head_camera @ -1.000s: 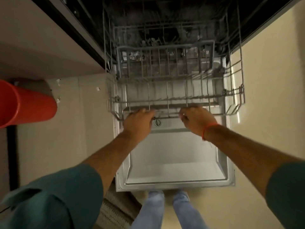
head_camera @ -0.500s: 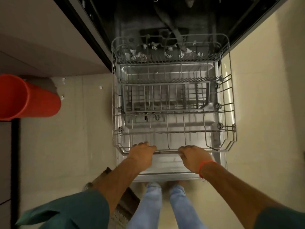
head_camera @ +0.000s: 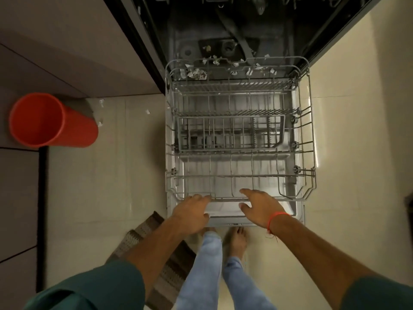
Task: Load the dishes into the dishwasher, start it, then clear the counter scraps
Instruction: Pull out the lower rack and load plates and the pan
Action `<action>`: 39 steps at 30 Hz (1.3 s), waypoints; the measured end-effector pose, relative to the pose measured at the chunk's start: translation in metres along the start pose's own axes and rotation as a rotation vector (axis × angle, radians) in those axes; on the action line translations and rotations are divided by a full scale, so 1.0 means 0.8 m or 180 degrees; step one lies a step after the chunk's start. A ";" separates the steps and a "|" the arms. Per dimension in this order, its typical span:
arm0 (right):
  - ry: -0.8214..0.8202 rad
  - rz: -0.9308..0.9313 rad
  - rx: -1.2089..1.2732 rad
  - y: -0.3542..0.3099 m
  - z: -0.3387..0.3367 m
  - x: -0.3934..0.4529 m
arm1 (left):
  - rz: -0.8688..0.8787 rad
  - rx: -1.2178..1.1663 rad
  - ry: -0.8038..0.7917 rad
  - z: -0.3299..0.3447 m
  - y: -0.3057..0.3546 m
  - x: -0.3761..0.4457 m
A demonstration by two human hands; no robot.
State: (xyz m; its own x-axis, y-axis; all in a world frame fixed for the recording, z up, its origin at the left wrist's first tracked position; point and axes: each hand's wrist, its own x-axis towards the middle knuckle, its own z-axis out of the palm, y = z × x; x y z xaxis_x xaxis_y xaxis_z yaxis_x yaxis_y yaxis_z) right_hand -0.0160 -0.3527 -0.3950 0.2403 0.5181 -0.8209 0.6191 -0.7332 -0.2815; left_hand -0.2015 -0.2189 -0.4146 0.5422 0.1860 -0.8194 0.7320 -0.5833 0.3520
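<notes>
Below you, the pale tiled floor (head_camera: 107,186) fills the room's lower half, with the open dishwasher (head_camera: 234,25) at twelve o'clock and its door (head_camera: 299,211) lying flat. Your lower rack (head_camera: 311,135) sits pulled out over that door, carrying only a cutlery basket (head_camera: 230,133); no dishes show. White paper scraps (head_camera: 196,73) lie along the rack's far edge. Your left hand (head_camera: 190,212) curls its fingers over the rack's front wire. Your right hand (head_camera: 260,208) hangs spread and loose just above that wire, gripping nothing. At nine o'clock stands an orange bin (head_camera: 67,128); a striped mat (head_camera: 161,260) lies at seven, beside your bare feet (head_camera: 237,240).
</notes>
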 end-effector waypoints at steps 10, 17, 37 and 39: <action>0.0397 -0.0113 0.0782 -0.057 -0.075 -0.092 | -0.0272 -0.0629 0.0780 -0.053 0.028 -0.093; 0.0590 -0.0166 0.1003 -0.086 -0.111 -0.192 | -0.0274 -0.0960 0.1074 -0.082 0.070 -0.188; 0.1296 -0.0759 0.1442 -0.335 -0.189 -0.400 | -0.0150 -0.1459 0.2313 -0.255 -0.059 -0.527; 0.1348 -0.0805 0.1466 -0.376 -0.188 -0.402 | -0.0100 -0.1463 0.2352 -0.275 -0.097 -0.549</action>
State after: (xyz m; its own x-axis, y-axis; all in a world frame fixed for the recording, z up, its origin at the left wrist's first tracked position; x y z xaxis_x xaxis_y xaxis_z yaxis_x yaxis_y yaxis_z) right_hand -0.1670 -0.2326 0.0287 0.4604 0.7576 -0.4627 0.3353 -0.6310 -0.6996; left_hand -0.4059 -0.0815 0.0176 0.5312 0.7550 -0.3845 0.7587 -0.2220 0.6124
